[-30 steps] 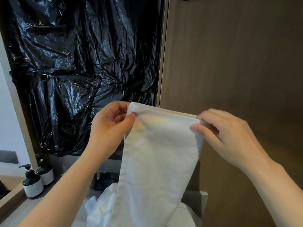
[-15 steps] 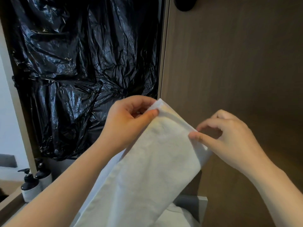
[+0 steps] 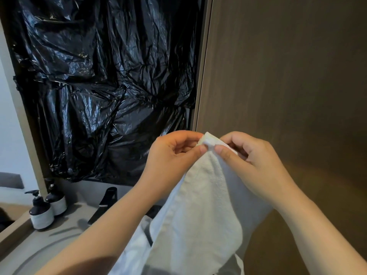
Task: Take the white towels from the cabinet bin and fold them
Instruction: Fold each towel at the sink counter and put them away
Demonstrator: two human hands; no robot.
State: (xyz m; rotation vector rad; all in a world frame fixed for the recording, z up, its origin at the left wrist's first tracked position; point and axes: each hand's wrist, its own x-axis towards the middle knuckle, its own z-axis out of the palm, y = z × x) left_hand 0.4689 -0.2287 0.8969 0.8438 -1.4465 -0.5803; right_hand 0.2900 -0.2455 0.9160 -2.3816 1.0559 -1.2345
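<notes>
A white towel (image 3: pixel 202 211) hangs doubled lengthwise in front of me, its two top corners brought together. My left hand (image 3: pixel 174 161) pinches the left corner between thumb and fingers. My right hand (image 3: pixel 252 161) pinches the right corner, almost touching the left hand. The towel's lower part drops out of view at the bottom edge. More white cloth (image 3: pixel 137 247) lies below it, partly hidden by my left forearm.
Crumpled black plastic sheeting (image 3: pixel 103 86) covers the opening on the left. A brown wooden cabinet door (image 3: pixel 288 76) fills the right. Two dark pump bottles (image 3: pixel 45 209) and a black faucet (image 3: pixel 103 203) stand on the grey counter (image 3: pixel 65 231) at lower left.
My hands have come together, bringing the towel's two top corners side by side; the towel went from spread flat to doubled lengthwise.
</notes>
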